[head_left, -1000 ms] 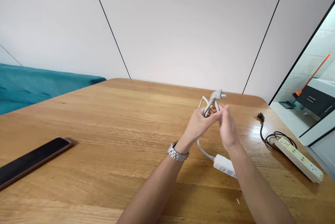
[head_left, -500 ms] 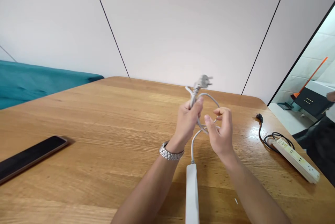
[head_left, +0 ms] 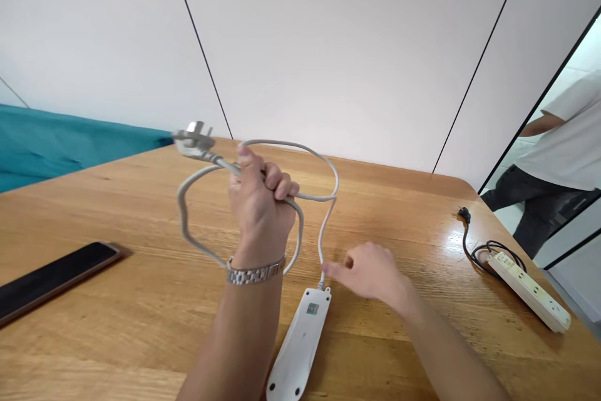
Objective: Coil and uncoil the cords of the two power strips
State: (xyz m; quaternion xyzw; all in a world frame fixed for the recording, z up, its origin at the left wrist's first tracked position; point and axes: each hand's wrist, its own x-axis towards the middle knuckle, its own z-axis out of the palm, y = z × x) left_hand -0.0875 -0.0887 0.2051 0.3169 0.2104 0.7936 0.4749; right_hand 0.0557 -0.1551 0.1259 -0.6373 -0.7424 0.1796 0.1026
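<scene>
Head view: wooden tabletop beneath left fingers, wall panels beyond, teal seat far left. Left fingers tight round white cable; right fingers half curled beside it, grip impossible to tell. Below and between them, power strip, underside up, long axis slanting near-left to far-right, cable end pointing away. Square label, unreadable.

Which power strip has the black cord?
The cream power strip on the far right. The white power strip, showing its back, has a whitish cord.

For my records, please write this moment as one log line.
left hand: grips white cord; right hand: beside cord, contact unclear; white power strip: underside up
</scene>
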